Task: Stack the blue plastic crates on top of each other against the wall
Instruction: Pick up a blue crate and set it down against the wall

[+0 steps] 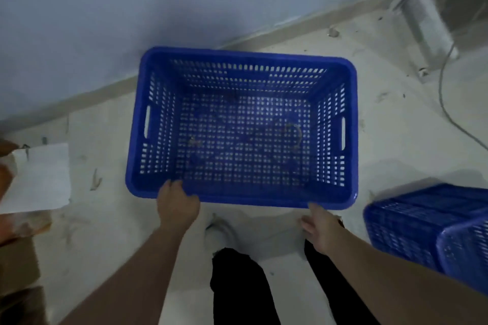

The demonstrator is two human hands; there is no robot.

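Gripping the near rim of a blue perforated plastic crate (241,126), the left hand (177,204) has its fingers curled over the edge close to the crate's near left corner. The right hand (320,228) is at the same rim near the right corner; its fingertips touch the underside of the edge, but the fingers look loose and spread, so whether it actually has hold of the crate cannot be told.

The crate is open side up, stretching away from both hands toward the pale blue wall (132,8), with its far edge near the skirting. Through the slotted base the dusty pale concrete floor (390,140) shows; whether the crate rests on it or is lifted just clear cannot be told. A slot handle sits in each short side.

Out beyond the right forearm, two more blue perforated plastic crates (433,229) lie close together, blurred. Off to the side of the left hand, well apart, lies a white sheet of paper (42,177) on brown cardboard (18,264). Far ahead of the right hand, a grey cable (446,103) trails across the floor from a grey metal frame (433,16) in the corner. Between the forearms are black trouser legs (237,287) and a light shoe (221,229).
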